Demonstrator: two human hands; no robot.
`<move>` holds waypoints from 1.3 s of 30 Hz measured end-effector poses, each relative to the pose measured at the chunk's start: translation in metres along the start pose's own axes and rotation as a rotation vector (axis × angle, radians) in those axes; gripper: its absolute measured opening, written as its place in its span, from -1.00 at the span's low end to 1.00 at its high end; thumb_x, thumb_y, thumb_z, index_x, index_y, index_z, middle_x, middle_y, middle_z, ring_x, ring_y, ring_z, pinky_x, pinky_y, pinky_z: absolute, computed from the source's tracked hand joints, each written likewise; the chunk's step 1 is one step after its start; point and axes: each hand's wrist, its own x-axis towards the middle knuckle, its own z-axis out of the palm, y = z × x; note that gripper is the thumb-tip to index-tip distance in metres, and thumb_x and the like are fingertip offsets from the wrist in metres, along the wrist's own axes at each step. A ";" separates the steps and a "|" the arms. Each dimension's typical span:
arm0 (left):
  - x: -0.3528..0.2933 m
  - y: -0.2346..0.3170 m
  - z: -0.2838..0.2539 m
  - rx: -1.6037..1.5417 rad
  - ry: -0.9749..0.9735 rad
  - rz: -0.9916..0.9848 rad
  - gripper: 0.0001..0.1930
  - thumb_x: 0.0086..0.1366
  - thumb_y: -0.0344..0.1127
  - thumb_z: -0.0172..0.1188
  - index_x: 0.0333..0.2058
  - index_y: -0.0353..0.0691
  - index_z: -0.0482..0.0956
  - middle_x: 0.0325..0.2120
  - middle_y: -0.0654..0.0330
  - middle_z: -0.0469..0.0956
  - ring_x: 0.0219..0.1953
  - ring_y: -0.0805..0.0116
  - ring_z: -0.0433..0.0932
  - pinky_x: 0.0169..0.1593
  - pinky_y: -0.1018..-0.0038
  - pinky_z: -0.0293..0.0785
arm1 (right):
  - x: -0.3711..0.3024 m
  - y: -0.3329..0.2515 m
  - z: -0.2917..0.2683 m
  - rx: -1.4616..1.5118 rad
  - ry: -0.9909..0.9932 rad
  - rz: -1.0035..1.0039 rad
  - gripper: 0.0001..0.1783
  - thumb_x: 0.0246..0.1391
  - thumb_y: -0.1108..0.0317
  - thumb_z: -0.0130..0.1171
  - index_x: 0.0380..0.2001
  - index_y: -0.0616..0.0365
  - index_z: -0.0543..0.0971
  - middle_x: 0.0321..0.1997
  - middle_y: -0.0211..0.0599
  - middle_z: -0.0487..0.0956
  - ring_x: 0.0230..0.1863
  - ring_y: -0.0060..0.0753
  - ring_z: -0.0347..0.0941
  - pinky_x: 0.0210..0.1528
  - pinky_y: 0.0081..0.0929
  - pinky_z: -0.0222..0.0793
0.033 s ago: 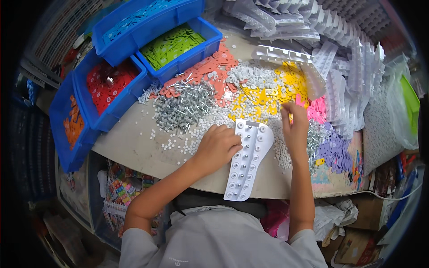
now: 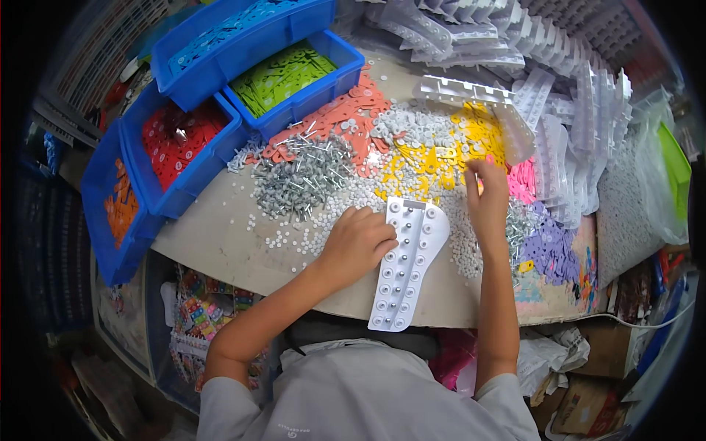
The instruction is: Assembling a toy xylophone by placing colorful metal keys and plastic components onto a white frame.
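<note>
Left hand: fingers are curled, thumb touches left edge of long white plastic panel; firm grasp I cannot tell | Panel: lies on beige table, between both hands | Right hand: fingers bent beside yellow flat plastic pieces; whether they pinch something, I cannot tell

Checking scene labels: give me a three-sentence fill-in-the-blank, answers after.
1. The hand touching the white plastic piece is the person's ____ one.
2. Green pieces lie in a bin coloured ____.
3. Purple pieces lie to the ____ of the white plastic piece.

Missing words: left; blue; right.
</note>
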 end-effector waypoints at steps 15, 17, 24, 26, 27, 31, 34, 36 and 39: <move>0.081 -0.072 -0.058 0.126 0.322 -0.190 -0.85 0.27 -0.34 0.27 -0.20 -0.19 0.69 -0.27 0.10 0.69 -0.16 0.03 0.60 -0.04 0.15 0.45 | 0.043 0.053 0.046 -0.165 -0.149 0.169 -0.92 0.12 0.48 0.21 -0.29 0.22 0.60 -0.30 -0.04 0.62 -0.19 0.06 0.52 -0.12 -0.08 0.42; 0.097 -0.100 -0.062 0.281 0.362 -0.156 -0.88 0.24 -0.38 0.27 -0.25 -0.16 0.69 -0.30 0.10 0.68 -0.15 0.03 0.60 -0.05 0.15 0.48 | 0.033 0.039 0.035 -0.125 -0.076 0.085 -0.93 0.14 0.50 0.21 -0.30 0.23 0.59 -0.30 -0.05 0.62 -0.20 0.03 0.52 -0.12 -0.09 0.41; 0.118 -0.135 -0.060 0.287 0.181 -0.212 -0.93 0.17 -0.37 0.33 -0.39 -0.21 0.65 -0.35 0.11 0.64 -0.16 0.05 0.60 -0.08 0.15 0.50 | -0.030 -0.050 -0.021 0.196 -0.133 0.033 -0.92 0.16 0.60 0.20 -0.26 0.29 0.58 -0.34 -0.25 0.56 -0.25 -0.35 0.48 -0.12 -0.42 0.40; 0.119 -0.133 -0.063 0.289 0.122 -0.297 -0.91 0.14 -0.37 0.35 -0.41 -0.21 0.63 -0.31 0.12 0.63 -0.15 0.06 0.60 -0.07 0.16 0.50 | -0.044 -0.062 -0.029 0.231 -0.162 0.069 -0.91 0.16 0.59 0.20 -0.25 0.29 0.59 -0.33 -0.25 0.55 -0.25 -0.37 0.48 -0.11 -0.43 0.40; 0.120 -0.134 -0.062 0.284 0.113 -0.297 -0.91 0.14 -0.37 0.35 -0.41 -0.21 0.63 -0.31 0.12 0.63 -0.15 0.06 0.60 -0.07 0.16 0.50 | -0.051 -0.065 -0.032 0.267 -0.187 0.097 -0.90 0.16 0.59 0.20 -0.24 0.29 0.59 -0.33 -0.25 0.55 -0.24 -0.38 0.48 -0.11 -0.45 0.39; 0.122 -0.137 -0.060 0.287 0.137 -0.255 -0.90 0.13 -0.38 0.36 -0.42 -0.21 0.62 -0.33 0.13 0.60 -0.12 0.08 0.59 -0.07 0.16 0.50 | -0.071 -0.068 -0.037 0.340 -0.298 0.179 -0.92 0.16 0.58 0.17 -0.26 0.31 0.58 -0.30 -0.24 0.55 -0.23 -0.37 0.48 -0.09 -0.46 0.39; 0.121 -0.142 -0.061 0.297 0.108 -0.211 -0.90 0.12 -0.37 0.37 -0.41 -0.21 0.63 -0.32 0.14 0.60 -0.14 0.08 0.58 -0.07 0.16 0.49 | -0.080 -0.072 -0.041 0.319 -0.368 0.143 -0.92 0.14 0.59 0.19 -0.27 0.31 0.58 -0.30 -0.22 0.56 -0.20 -0.32 0.50 -0.06 -0.43 0.39; 0.122 -0.139 -0.064 0.322 0.108 -0.174 -0.94 0.13 -0.36 0.30 -0.42 -0.19 0.65 -0.31 0.12 0.65 -0.13 0.04 0.61 -0.07 0.11 0.53 | -0.084 -0.075 -0.044 0.320 -0.430 0.129 -0.91 0.11 0.59 0.22 -0.28 0.30 0.59 -0.29 -0.19 0.57 -0.19 -0.26 0.50 -0.05 -0.40 0.39; 0.118 -0.124 -0.065 0.338 0.188 -0.163 -0.92 0.14 -0.37 0.31 -0.39 -0.21 0.66 -0.33 0.10 0.66 -0.16 0.07 0.62 -0.07 0.17 0.53 | -0.090 -0.074 -0.047 0.294 -0.500 0.085 -0.91 0.11 0.59 0.22 -0.28 0.29 0.60 -0.29 -0.19 0.57 -0.21 -0.24 0.49 -0.08 -0.38 0.39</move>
